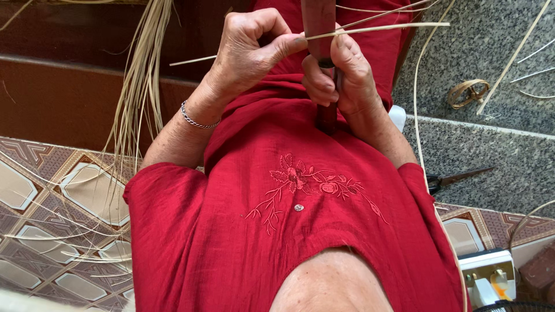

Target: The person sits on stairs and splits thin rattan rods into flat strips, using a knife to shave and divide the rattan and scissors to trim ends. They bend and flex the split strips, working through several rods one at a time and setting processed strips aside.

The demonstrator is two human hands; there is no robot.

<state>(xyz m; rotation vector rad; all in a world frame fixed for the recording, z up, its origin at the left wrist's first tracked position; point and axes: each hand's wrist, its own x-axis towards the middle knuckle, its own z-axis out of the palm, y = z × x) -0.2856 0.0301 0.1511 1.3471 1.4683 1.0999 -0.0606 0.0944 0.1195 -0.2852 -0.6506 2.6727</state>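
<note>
I look down over my red embroidered shirt (289,231). My left hand (248,52), with a silver bracelet on the wrist, pinches a thin pale cane strip (381,27) between thumb and fingers. My right hand (341,75) is closed around a dark red-brown tool handle (327,118); the tool's upper part (318,20) stands upright and meets the strip right at my left thumb. The strip runs out to the right, and another strip end sticks out left of my left hand.
A bundle of long pale strips (139,86) hangs at the left over a brown step and patterned floor tiles (34,190). On the grey granite step at the right lie scissors (457,176), a small coiled strip (468,92) and loose strips. A white box (488,271) sits bottom right.
</note>
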